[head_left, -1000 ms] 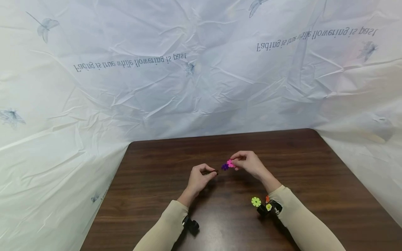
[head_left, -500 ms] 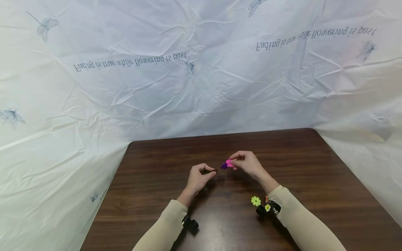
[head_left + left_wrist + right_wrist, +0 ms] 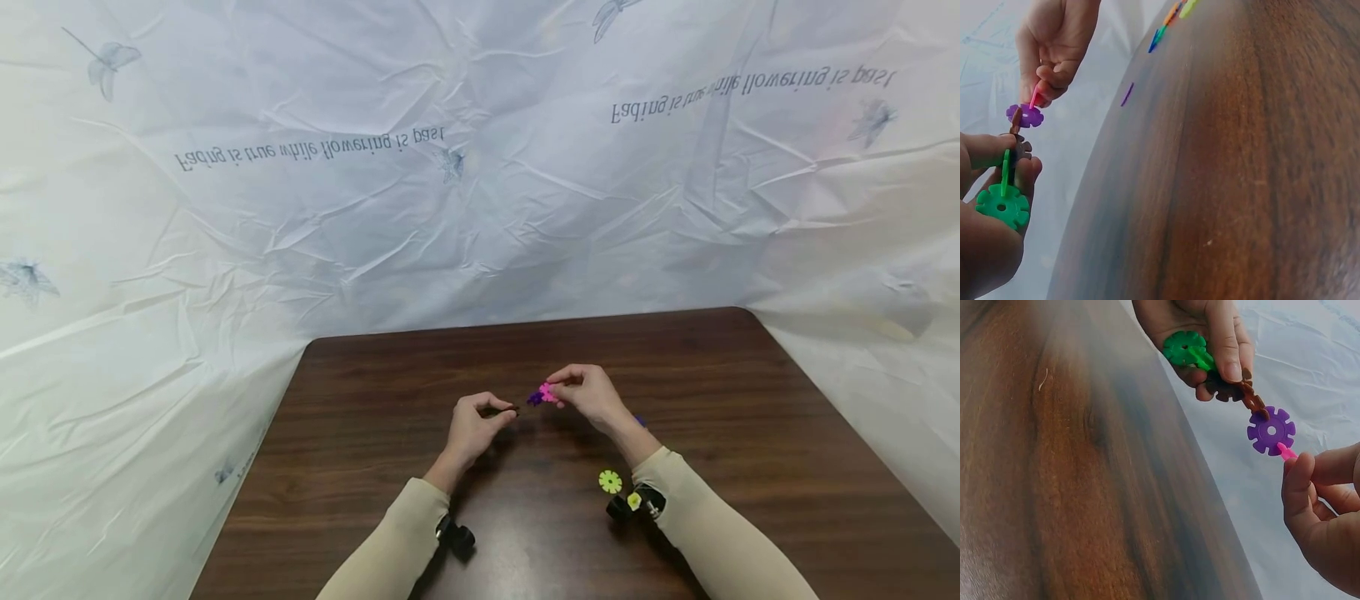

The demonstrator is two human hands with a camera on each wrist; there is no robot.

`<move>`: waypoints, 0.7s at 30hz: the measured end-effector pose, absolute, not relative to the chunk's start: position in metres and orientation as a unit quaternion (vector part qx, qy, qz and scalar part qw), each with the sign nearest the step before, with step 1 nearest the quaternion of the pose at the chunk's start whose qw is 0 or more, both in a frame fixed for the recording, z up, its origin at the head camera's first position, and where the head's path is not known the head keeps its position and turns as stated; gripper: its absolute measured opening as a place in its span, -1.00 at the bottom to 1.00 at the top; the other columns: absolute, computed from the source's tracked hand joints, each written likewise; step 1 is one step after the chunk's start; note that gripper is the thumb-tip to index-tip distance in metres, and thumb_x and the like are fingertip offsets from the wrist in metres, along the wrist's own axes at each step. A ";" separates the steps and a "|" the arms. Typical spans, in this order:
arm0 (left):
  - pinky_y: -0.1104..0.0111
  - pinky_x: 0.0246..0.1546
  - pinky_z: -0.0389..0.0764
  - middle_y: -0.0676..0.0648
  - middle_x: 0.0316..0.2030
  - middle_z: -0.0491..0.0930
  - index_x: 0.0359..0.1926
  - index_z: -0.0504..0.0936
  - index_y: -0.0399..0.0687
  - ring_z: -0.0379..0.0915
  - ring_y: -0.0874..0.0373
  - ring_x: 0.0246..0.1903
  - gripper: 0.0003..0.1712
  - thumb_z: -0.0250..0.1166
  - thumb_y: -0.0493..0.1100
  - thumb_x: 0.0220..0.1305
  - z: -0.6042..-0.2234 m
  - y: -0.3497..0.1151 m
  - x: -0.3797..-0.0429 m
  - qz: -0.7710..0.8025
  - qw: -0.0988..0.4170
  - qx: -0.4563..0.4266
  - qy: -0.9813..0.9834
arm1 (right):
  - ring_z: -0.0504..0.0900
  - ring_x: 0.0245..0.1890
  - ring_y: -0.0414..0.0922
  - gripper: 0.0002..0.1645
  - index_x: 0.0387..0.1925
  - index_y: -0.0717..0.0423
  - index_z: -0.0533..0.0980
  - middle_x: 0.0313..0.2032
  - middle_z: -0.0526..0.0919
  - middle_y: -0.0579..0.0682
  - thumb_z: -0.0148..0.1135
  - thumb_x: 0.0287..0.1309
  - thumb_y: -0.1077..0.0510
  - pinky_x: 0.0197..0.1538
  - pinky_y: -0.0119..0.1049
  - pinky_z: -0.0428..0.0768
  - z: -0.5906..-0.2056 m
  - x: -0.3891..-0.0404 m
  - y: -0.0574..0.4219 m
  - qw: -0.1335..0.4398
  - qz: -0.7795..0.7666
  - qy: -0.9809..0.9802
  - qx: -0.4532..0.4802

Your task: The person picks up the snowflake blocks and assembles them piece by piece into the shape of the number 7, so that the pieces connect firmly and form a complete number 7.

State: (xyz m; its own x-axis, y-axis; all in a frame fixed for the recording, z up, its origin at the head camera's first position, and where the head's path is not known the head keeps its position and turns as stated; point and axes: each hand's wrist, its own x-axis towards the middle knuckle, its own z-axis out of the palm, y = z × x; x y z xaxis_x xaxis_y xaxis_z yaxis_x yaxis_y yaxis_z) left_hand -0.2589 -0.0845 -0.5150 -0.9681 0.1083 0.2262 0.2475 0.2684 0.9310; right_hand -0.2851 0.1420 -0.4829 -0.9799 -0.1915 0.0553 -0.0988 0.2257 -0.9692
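In the head view, my left hand (image 3: 471, 425) and right hand (image 3: 596, 396) face each other over the table. Between left thumb and fingers I pinch a dark brown notched disc (image 3: 1229, 390), part of a chain. A green disc (image 3: 1002, 206) and a bright green disc (image 3: 1201, 359) hang from its near end. Its far end is a reddish-brown disc (image 3: 1254, 403), whose edge meets the rim of a purple notched disc (image 3: 1271, 431). My right thumb and fingertips pinch a pink disc (image 3: 547, 392) slotted into that purple one; fingers partly hide the pink.
A yellow-green disc (image 3: 611, 482) lies on the brown table (image 3: 360, 500), beside a small yellow piece (image 3: 634, 501) at the right wrist. A blue piece (image 3: 641, 421) shows behind the right forearm. Another purple disc (image 3: 1127, 94) lies apart. White sheeting (image 3: 480, 208) hangs behind.
The right hand and forearm have shifted slightly left, bringing the pink and purple discs a little closer to the left hand. The blue piece has come into sight. The left hand stays nearly still.
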 end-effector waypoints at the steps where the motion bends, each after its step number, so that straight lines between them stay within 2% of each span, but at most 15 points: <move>1: 0.37 -0.23 0.60 -0.01 -0.33 0.74 -0.39 0.78 0.02 0.62 0.05 -0.22 -0.94 0.49 -0.23 0.07 -0.515 -0.084 -0.259 -0.593 0.059 -0.111 -0.795 | 0.64 -0.48 -0.10 -0.82 -0.17 0.41 0.61 -0.29 0.69 0.24 0.25 0.19 0.38 -0.24 0.05 0.65 -0.483 -0.285 0.141 0.037 -0.615 0.782 -0.092; 6: 0.41 -0.31 0.58 -0.01 -0.35 0.74 -0.39 0.78 -0.04 0.60 0.15 -0.30 -0.94 0.49 -0.26 0.06 -0.519 -0.085 -0.260 -0.583 0.067 -0.117 -0.801 | 0.63 -0.45 -0.03 -0.81 -0.16 0.44 0.59 -0.22 0.66 0.32 0.24 0.20 0.39 -0.28 -0.05 0.67 -0.482 -0.284 0.136 0.040 -0.627 0.772 -0.092; 12: 0.46 -0.38 0.54 0.00 -0.38 0.73 -0.42 0.76 -0.12 0.57 0.22 -0.34 -0.94 0.49 -0.29 0.05 -0.523 -0.087 -0.262 -0.594 0.067 -0.105 -0.795 | 0.64 -0.41 0.05 -0.84 -0.17 0.29 0.63 -0.27 0.68 0.21 0.25 0.24 0.30 -0.24 0.09 0.63 -0.472 -0.285 0.128 0.030 -0.590 0.798 -0.119; 15: 0.43 -0.32 0.55 -0.01 -0.38 0.73 -0.42 0.76 -0.11 0.60 0.13 -0.28 -0.93 0.50 -0.29 0.04 -0.522 -0.088 -0.264 -0.603 0.069 -0.101 -0.788 | 0.64 -0.43 0.01 -0.86 -0.19 0.27 0.64 -0.31 0.68 0.18 0.25 0.23 0.30 -0.21 0.14 0.62 -0.470 -0.287 0.128 0.032 -0.590 0.799 -0.113; 21: 0.42 -0.30 0.57 -0.04 -0.34 0.74 -0.39 0.76 -0.09 0.61 -0.04 -0.21 -0.93 0.49 -0.28 0.05 -0.522 -0.088 -0.269 -0.611 0.051 -0.115 -0.781 | 0.64 -0.44 -0.06 -0.80 -0.14 0.42 0.59 -0.28 0.66 0.26 0.24 0.22 0.35 -0.22 0.04 0.65 -0.476 -0.290 0.136 0.052 -0.616 0.779 -0.108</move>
